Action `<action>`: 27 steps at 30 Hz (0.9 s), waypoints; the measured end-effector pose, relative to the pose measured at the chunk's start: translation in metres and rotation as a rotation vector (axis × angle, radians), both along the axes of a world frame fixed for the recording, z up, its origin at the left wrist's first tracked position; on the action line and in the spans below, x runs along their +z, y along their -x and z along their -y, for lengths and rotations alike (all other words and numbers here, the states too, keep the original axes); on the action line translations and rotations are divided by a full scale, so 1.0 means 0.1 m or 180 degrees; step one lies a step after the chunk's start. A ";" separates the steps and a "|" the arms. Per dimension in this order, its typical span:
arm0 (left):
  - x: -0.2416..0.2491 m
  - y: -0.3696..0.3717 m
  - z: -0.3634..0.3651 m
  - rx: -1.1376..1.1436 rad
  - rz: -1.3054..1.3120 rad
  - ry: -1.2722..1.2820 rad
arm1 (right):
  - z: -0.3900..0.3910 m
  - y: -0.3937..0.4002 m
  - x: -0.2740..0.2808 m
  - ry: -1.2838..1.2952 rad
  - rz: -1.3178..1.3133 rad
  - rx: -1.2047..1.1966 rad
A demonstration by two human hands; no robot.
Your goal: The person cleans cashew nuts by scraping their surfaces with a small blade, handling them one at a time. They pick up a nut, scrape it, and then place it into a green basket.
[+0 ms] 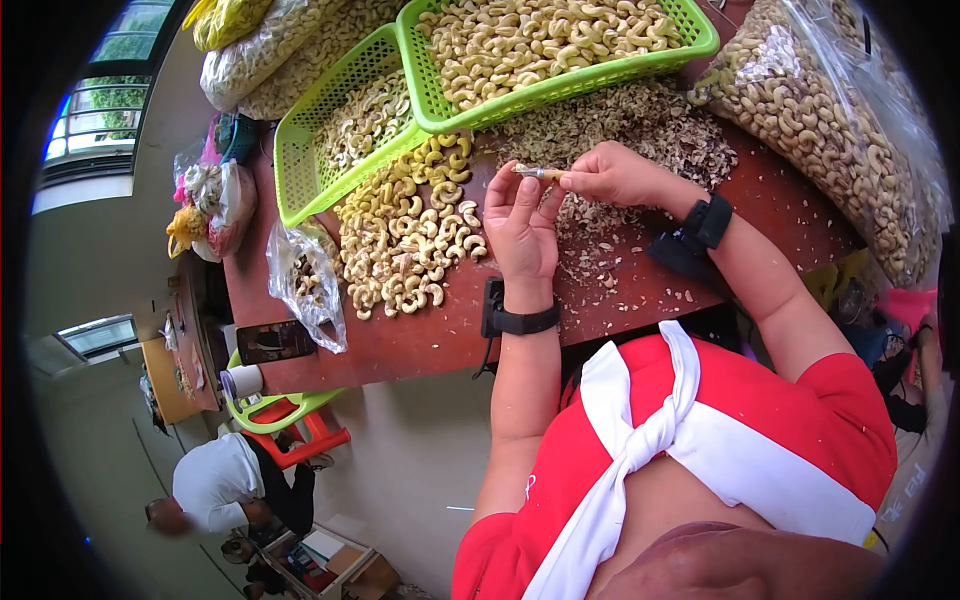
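In my right hand (607, 175) is a small knife (553, 174) with a light handle, its short metal blade pointing left. The blade tip meets the fingertips of my left hand (522, 225), which pinch a small pale piece that looks like a cashew nut (518, 168); the fingers partly hide it. Left of my left hand, a pile of loose cashews (405, 245) covers the red table (440, 340). Under and beyond my right hand lies a heap of thin brown skin flakes (665, 135).
Two green baskets, a large one (560, 105) and a smaller one (300, 190), hold cashews at the back. A big clear bag of cashews (830, 130) stands right. A small plastic bag (303, 280), phone (275, 341) and cup (243, 381) sit left. A person (215, 480) is beyond.
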State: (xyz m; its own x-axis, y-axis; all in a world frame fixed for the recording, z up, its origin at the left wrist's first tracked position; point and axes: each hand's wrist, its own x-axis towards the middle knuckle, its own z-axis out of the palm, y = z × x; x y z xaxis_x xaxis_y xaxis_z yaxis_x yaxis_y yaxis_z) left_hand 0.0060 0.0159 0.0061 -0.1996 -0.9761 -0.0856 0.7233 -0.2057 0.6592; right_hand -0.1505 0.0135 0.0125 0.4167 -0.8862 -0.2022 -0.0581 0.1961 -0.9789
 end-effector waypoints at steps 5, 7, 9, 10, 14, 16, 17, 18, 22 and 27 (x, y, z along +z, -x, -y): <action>0.03 0.01 -0.01 0.0071 0.0063 0.0040 | -0.02 -0.01 0.00 0.0040 0.0023 0.0023; 0.04 0.01 -0.01 0.0089 0.0074 0.0054 | -0.02 -0.01 0.00 -0.0005 0.0029 0.0050; 0.03 -0.01 0.00 0.0107 0.0083 0.0068 | -0.02 -0.02 0.01 0.0032 -0.0003 0.0050; 0.00 -0.02 0.00 0.0066 0.0055 0.0103 | -0.02 -0.02 0.02 0.0032 -0.0004 0.0053; 0.00 -0.04 0.00 -0.0013 0.0040 0.0079 | -0.03 -0.03 0.04 0.0039 0.0005 0.0046; 0.00 -0.04 0.01 0.0000 0.0024 0.0050 | -0.02 -0.03 0.03 0.0036 0.0032 0.0060; -0.01 -0.04 0.01 0.0014 0.0012 0.0021 | -0.02 -0.04 0.03 0.0055 0.0007 0.0039; 0.00 -0.04 0.00 0.0017 0.0012 0.0020 | -0.02 -0.04 0.03 0.0074 -0.0018 0.0019; 0.02 -0.03 -0.01 0.0146 -0.0039 0.0036 | -0.03 -0.05 0.05 0.0010 0.0069 0.0065; 0.02 -0.03 -0.03 0.0258 0.0087 0.0109 | -0.01 -0.03 0.01 -0.0071 0.0039 0.0158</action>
State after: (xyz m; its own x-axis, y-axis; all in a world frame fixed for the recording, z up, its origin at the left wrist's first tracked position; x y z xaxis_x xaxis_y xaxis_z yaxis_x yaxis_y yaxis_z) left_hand 0.0094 0.0188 0.0084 -0.1179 -0.9914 -0.0563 0.7182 -0.1243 0.6846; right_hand -0.1479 0.0141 0.0138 0.4626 -0.8598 -0.2163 -0.0563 0.2150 -0.9750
